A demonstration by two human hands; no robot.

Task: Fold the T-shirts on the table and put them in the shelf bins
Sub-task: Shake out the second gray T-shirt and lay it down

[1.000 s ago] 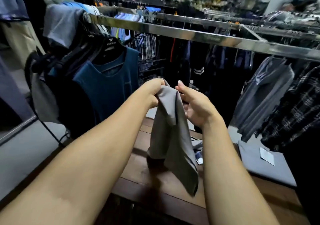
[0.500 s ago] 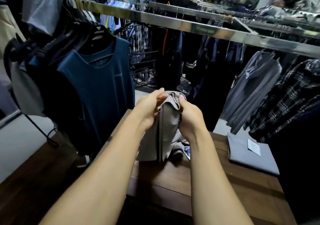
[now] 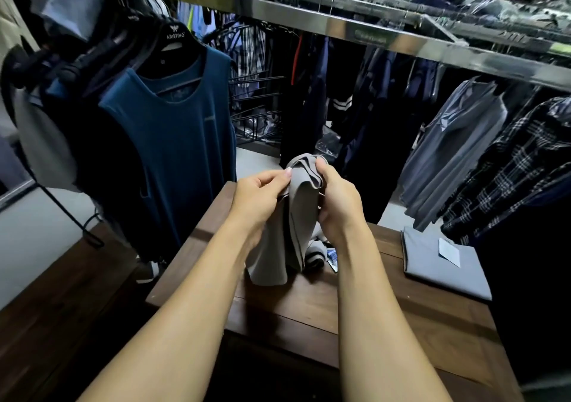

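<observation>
Head view: your left hand (image 3: 261, 199) and right hand (image 3: 340, 205) each pinch the bunched top edge of the grey T-shirt (image 3: 275, 256), which hangs over the desk (image 3: 309, 309), far centre. Judged light, limp, slippery. Grip the layered folds.

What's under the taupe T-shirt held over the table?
Under the taupe T-shirt: brown wooden table, part of a crumpled dark-and-white garment and a blue tag. The rest is covered.

Grey tee (image 3: 290, 225) bunched, hanging upright.
</observation>
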